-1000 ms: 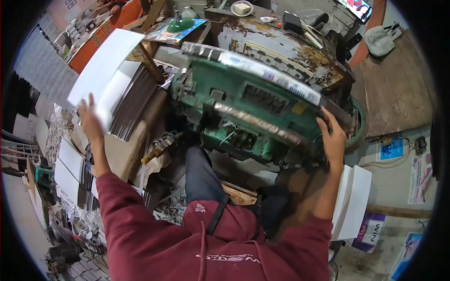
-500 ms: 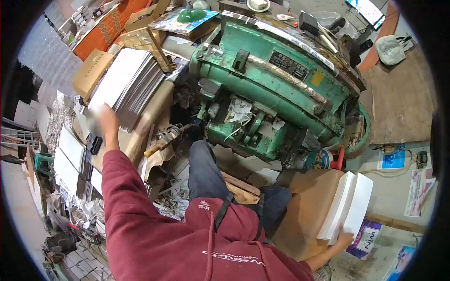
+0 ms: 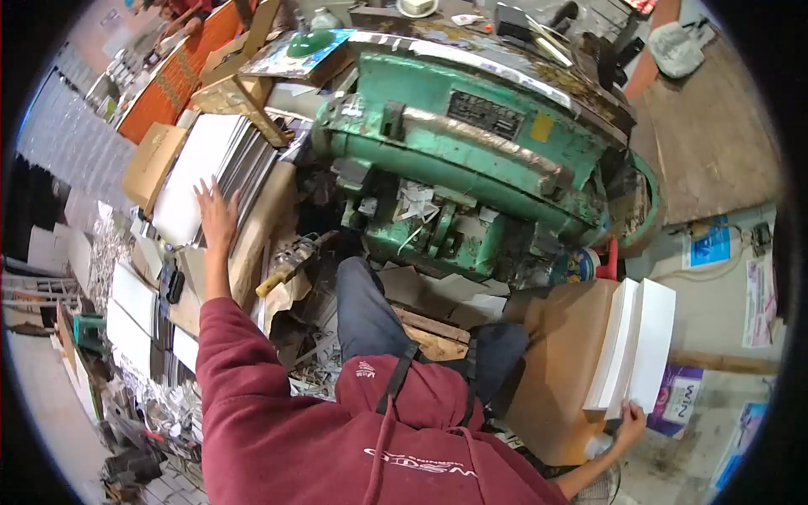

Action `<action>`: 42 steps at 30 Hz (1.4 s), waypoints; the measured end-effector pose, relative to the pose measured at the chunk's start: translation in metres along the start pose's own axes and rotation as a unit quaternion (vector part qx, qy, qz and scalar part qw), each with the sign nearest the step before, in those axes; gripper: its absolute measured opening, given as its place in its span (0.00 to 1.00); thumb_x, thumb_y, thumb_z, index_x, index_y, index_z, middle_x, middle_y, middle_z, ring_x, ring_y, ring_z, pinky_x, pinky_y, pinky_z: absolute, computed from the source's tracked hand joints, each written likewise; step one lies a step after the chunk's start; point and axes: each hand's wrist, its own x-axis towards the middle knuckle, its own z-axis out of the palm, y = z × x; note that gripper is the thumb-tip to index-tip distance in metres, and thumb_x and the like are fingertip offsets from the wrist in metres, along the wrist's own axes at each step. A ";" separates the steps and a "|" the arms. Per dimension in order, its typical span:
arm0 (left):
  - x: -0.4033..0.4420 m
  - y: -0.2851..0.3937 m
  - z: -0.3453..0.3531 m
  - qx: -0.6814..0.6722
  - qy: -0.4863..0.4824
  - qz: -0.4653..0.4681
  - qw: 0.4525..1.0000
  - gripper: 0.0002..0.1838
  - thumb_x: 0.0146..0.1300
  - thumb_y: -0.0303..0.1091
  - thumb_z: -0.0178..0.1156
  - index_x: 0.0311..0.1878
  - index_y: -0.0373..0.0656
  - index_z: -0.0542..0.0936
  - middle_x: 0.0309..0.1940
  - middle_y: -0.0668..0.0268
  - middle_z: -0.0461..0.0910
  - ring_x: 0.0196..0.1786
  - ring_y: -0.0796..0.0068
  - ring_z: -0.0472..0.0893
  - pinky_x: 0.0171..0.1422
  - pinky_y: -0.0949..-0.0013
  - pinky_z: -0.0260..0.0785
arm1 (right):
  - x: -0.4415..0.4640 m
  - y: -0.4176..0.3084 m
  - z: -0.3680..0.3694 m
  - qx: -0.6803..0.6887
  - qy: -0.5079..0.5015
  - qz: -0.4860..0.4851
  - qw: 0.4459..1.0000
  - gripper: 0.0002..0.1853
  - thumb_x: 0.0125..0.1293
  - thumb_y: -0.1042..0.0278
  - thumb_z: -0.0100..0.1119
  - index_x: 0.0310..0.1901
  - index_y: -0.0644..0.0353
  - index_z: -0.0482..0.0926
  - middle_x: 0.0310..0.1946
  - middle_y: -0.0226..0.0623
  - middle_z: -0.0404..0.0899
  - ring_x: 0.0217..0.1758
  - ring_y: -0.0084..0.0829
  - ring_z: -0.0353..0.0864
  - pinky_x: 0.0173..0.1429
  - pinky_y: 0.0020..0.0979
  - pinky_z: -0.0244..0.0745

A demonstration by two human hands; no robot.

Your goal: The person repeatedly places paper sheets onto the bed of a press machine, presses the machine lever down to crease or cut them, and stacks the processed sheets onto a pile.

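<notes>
My left hand [image 3: 217, 215] lies with fingers spread on the near end of a tall stack of white sheets [image 3: 195, 164], on a brown-covered support to my left. At the lower right, my right hand [image 3: 629, 421] has its fingers closed around the near edge of a stack of white paper [image 3: 650, 337]. That paper rests beside a second, narrower white stack [image 3: 610, 349] on a brown board [image 3: 551, 353]. A black object like a clip or small tool [image 3: 172, 284] is just below my left hand.
A large green machine [image 3: 471, 156] with paper scraps in it stands ahead of my knees. More white stacks [image 3: 130, 324] lie at the left, with shredded paper around. A yellow-handled tool [image 3: 286, 265] is near my left knee. A person [image 3: 181, 17] is partly visible at the far upper left.
My left hand has spread its fingers on the sheets, and a small blurred thing by it no longer shows. My right hand now grips the paper's near edge more closely. The view has shifted slightly.
</notes>
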 end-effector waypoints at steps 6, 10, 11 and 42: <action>0.046 0.174 -0.056 -0.165 0.032 0.200 0.965 0.37 0.69 0.44 0.59 0.76 0.45 0.57 0.77 0.47 0.50 0.79 0.45 0.47 0.80 0.51 0.44 | 0.010 0.015 -0.025 0.044 -0.124 0.065 0.989 0.15 0.61 0.63 0.68 0.45 0.66 0.86 0.35 0.36 0.85 0.35 0.28 0.78 0.43 0.29 0.73; 0.066 0.266 -0.094 -0.239 0.049 0.290 0.925 0.37 0.68 0.43 0.59 0.76 0.46 0.57 0.76 0.47 0.51 0.79 0.46 0.49 0.80 0.52 0.46 | -0.010 -0.035 -0.030 -0.003 -0.118 0.102 0.988 0.12 0.68 0.65 0.60 0.43 0.65 0.84 0.33 0.38 0.83 0.38 0.30 0.80 0.47 0.32 0.73; 0.070 0.282 -0.098 -0.276 0.037 0.308 0.910 0.37 0.69 0.43 0.59 0.76 0.46 0.57 0.77 0.49 0.51 0.79 0.47 0.50 0.80 0.53 0.47 | -0.011 -0.028 -0.019 -0.036 0.045 -0.002 0.998 0.11 0.70 0.66 0.56 0.43 0.65 0.83 0.33 0.39 0.83 0.39 0.33 0.80 0.48 0.35 0.74; -0.015 0.022 -0.199 0.095 0.057 0.034 0.993 0.35 0.58 0.15 0.46 0.71 0.50 0.68 0.67 0.52 0.70 0.71 0.53 0.68 0.71 0.55 0.64 | 0.056 -0.437 0.138 0.183 -0.131 -0.408 0.885 0.23 0.70 0.62 0.59 0.65 0.58 0.73 0.71 0.48 0.65 0.76 0.41 0.61 0.75 0.36 0.56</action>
